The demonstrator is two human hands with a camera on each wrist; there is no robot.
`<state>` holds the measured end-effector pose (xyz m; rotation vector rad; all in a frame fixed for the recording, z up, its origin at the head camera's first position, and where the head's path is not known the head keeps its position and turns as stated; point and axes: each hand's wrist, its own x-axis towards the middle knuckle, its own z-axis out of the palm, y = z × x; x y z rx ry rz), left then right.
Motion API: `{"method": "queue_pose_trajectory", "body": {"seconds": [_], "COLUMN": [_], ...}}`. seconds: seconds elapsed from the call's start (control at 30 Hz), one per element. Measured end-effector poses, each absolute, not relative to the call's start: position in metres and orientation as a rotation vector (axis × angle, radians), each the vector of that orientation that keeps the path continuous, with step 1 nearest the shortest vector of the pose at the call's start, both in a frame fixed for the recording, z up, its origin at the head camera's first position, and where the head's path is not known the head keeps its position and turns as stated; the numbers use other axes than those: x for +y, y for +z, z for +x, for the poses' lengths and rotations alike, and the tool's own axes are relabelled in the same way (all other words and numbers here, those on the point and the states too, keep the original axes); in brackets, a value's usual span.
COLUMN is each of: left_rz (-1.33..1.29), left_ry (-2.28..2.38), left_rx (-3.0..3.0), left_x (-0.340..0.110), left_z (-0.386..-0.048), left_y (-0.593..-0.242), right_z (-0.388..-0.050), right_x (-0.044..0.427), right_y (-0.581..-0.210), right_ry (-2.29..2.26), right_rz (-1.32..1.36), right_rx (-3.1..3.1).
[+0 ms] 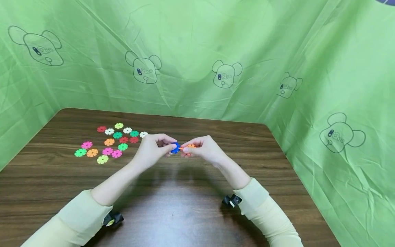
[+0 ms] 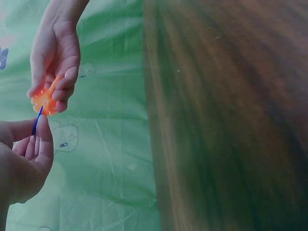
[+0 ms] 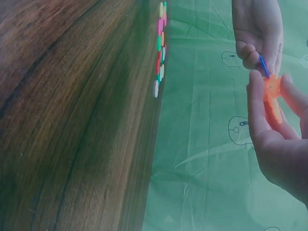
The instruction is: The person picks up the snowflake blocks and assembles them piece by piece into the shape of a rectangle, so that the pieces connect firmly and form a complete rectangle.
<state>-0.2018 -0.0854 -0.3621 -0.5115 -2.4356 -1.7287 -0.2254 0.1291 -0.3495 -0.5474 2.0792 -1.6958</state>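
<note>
My left hand (image 1: 152, 150) pinches a blue notched disc (image 1: 175, 148) between thumb and fingers, above the table. Facing it, my right hand (image 1: 204, 149) grips orange notched discs (image 1: 191, 146). In the right wrist view one orange disc (image 3: 272, 88) faces the camera, and another orange piece (image 3: 274, 111) sticks out from it at an angle, toward the palm. The blue disc (image 2: 37, 120) shows edge-on in the left wrist view, its rim meeting the orange disc's edge. How deep the two sit in each other I cannot tell. Fingers hide part of each piece.
Several loose notched discs in pink, green, orange, red, white and yellow lie flat on the left of the wooden table (image 1: 172, 212), among them a yellow disc (image 1: 103, 159) and a white disc (image 1: 143, 134). A green cloth (image 1: 191, 92) hangs behind and beside the table.
</note>
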Motion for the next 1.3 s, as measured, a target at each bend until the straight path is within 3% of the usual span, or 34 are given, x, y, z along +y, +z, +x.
{"method": "queue_pose_trajectory", "body": {"seconds": [0.77, 1.3], "left_rz": [-0.571, -0.501], "left_ry": [-1.749, -1.481], "left_rx": [-2.463, -2.580], "left_x": [-0.080, -0.139], "left_z": [-0.202, -0.213], "left_y": [-0.366, -0.356], "right_z": [-0.226, -0.231], "right_x": [0.139, 0.162], "right_y": [-0.351, -0.340], "right_ry": [-1.653, -1.656], "right_rz": [-0.674, -0.651], "right_rx": [2.099, 2.188]}}
